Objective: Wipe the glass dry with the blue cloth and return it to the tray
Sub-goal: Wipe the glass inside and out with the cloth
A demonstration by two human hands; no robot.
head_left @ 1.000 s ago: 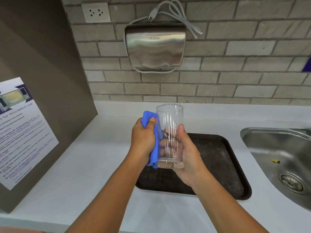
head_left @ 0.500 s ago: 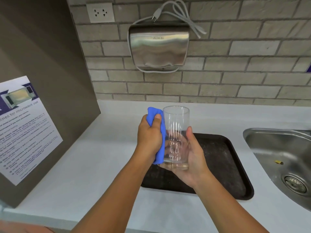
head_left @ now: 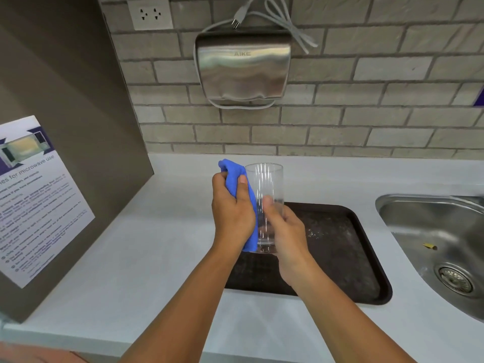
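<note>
While you hold it upright above the near-left part of the tray [head_left: 361,263], the glass [head_left: 264,195] shows as a clear, smooth, straight-sided tumbler with a thick base, clear of the tray's surface. Your right hand [head_left: 288,231] is wrapped around its lower half, thumb up the near side and fingers curled behind. Your left hand [head_left: 231,213] is closed on the blue cloth [head_left: 248,203], a soft, nubby rag bunched in your fist and pressed flat against the left wall of the glass from near the rim down to the base.

Beneath, the tray is a dark, rounded rectangle with a raised lip, scuffed and speckled with pale flecks. It sits on a matte white counter [head_left: 146,252]. To the right, a stainless steel sink [head_left: 429,231] curves down to a round drain. On the far brick wall hangs a brushed-metal hand dryer [head_left: 243,66], its grey cord looped on top, beside a white socket [head_left: 150,14]. At left, a printed microwave notice [head_left: 39,200] is stuck to a brown panel.
</note>
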